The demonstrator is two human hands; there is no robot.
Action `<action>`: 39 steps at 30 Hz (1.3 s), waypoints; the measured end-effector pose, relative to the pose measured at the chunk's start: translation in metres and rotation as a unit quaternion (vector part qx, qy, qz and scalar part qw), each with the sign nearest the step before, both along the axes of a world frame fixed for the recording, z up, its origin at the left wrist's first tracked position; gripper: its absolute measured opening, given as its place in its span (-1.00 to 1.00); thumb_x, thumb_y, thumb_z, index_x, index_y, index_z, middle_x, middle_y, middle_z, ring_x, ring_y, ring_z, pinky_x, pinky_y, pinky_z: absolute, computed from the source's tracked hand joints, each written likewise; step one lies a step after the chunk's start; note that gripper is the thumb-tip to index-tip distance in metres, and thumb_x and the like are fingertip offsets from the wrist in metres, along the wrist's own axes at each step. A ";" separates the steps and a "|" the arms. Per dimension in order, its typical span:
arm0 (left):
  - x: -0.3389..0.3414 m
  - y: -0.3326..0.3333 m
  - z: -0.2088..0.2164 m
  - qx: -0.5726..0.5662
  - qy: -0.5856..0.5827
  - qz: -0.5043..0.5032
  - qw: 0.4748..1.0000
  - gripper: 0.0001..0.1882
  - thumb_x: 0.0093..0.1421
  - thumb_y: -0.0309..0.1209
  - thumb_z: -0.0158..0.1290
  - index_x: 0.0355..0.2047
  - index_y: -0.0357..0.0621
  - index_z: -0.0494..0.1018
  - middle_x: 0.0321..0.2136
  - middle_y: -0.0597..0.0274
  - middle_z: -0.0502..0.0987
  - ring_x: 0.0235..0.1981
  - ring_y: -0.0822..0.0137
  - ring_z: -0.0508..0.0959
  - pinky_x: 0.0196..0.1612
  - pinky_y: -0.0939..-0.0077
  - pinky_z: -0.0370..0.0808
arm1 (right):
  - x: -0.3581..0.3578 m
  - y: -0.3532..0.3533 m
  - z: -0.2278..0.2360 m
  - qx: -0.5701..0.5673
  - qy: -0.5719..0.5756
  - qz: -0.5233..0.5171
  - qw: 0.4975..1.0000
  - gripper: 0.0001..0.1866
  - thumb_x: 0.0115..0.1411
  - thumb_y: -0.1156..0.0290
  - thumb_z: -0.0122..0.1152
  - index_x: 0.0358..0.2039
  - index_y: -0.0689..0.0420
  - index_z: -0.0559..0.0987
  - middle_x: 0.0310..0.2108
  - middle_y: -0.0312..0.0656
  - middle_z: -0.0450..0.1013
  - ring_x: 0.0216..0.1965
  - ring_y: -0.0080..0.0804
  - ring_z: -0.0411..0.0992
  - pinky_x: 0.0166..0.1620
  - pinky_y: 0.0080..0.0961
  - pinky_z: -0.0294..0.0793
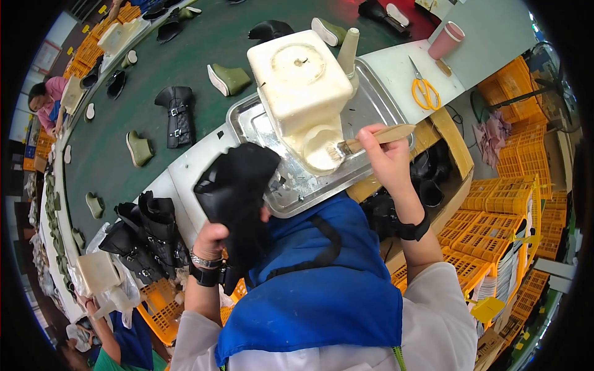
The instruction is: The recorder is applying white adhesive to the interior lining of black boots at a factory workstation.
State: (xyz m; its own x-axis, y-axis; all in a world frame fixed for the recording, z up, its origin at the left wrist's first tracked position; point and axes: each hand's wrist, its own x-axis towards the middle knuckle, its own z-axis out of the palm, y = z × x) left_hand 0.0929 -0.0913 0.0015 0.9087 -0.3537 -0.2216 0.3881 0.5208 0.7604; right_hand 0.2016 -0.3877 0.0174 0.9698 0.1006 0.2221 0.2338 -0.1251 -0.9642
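My left hand is closed around a black boot upper, which it holds up at the left of a metal tray. In my right hand is a flat brush with a wooden handle, pinched between thumb and fingers. The brush's bristles are at the open round mouth of a cream-white plastic glue container, touching the whitish stuff there. That container stands in the tray, with a pale conical nozzle bottle beside it. The fingers of my left hand are partly hidden by the boot upper.
Orange-handled scissors and a pink cup lie to the right. Black boots stand at left; a cardboard box holds more. Boots ride a green conveyor belt. Orange crates stack at right. Co-workers sit at left.
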 end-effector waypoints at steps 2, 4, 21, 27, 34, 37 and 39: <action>-0.001 0.002 -0.001 -0.023 -0.014 -0.128 0.991 -0.20 -0.21 -0.16 0.22 0.01 -0.35 0.25 -0.09 -0.01 0.38 -0.07 0.17 0.40 0.05 0.35 0.26 | 0.000 0.002 0.008 -0.029 -0.082 0.008 0.996 -0.87 0.09 0.45 0.14 -0.41 0.27 0.51 -0.54 -0.27 0.42 -0.49 -0.61 0.34 -0.41 -0.65 0.31; -0.002 0.004 -0.002 0.001 -0.013 -0.174 0.985 -0.22 -0.20 -0.21 0.22 0.02 -0.35 0.24 -0.06 0.02 0.37 -0.05 0.20 0.38 0.06 0.37 0.24 | -0.002 0.017 0.028 0.001 -0.108 0.092 0.990 -0.87 0.07 0.47 0.14 -0.37 0.24 0.52 -0.47 -0.19 0.41 -0.43 -0.49 0.36 -0.36 -0.55 0.33; 0.014 -0.036 0.047 0.363 -0.280 -0.190 0.868 0.10 -0.21 -0.42 0.28 0.21 -0.30 -0.24 0.10 -0.01 0.15 0.15 0.25 0.17 0.17 0.40 0.10 | 0.002 0.058 0.047 -0.064 0.131 0.198 0.969 -0.71 -0.06 0.37 0.25 -0.36 0.27 0.45 -0.52 -0.22 0.38 -0.42 -0.54 0.32 -0.31 -0.56 0.33; 0.017 -0.018 0.024 0.084 -0.063 -0.193 0.976 -0.30 0.24 -0.13 -0.18 0.21 -0.29 -0.17 0.17 0.14 0.07 0.14 0.34 0.16 0.16 0.44 0.13 | -0.008 0.062 0.033 -0.051 0.067 0.175 0.981 -0.81 -0.02 0.41 0.22 -0.46 0.22 0.42 -0.65 -0.33 0.27 -0.56 -0.61 0.20 -0.45 -0.59 0.25; 0.003 -0.027 -0.004 0.016 0.018 -0.137 0.990 -0.09 0.09 0.29 -0.53 0.18 -0.26 -0.01 0.11 0.08 0.19 0.09 0.35 0.25 0.12 0.42 0.21 | -0.010 0.064 0.024 -0.054 0.080 0.195 0.976 -0.83 -0.01 0.42 0.22 -0.45 0.22 0.44 -0.65 -0.37 0.27 -0.55 -0.65 0.21 -0.45 -0.66 0.24; 0.004 -0.032 0.000 -0.147 0.177 -0.111 0.967 -0.27 0.20 0.13 -0.33 0.13 -0.27 0.11 0.05 0.08 0.28 0.03 0.36 0.32 0.06 0.44 0.29 | -0.011 0.064 0.015 0.024 0.151 0.237 0.959 -0.80 -0.01 0.40 0.23 -0.43 0.23 0.46 -0.64 -0.36 0.29 -0.55 -0.66 0.22 -0.44 -0.67 0.25; 0.000 -0.041 0.013 0.090 0.085 -0.149 0.981 -0.49 0.22 -0.16 -0.09 0.06 -0.27 0.21 -0.03 0.13 0.36 -0.07 0.41 0.40 -0.04 0.51 0.38 | -0.011 0.067 0.017 0.025 0.152 0.249 0.956 -0.80 -0.01 0.39 0.24 -0.43 0.24 0.46 -0.63 -0.36 0.31 -0.55 -0.66 0.23 -0.44 -0.66 0.26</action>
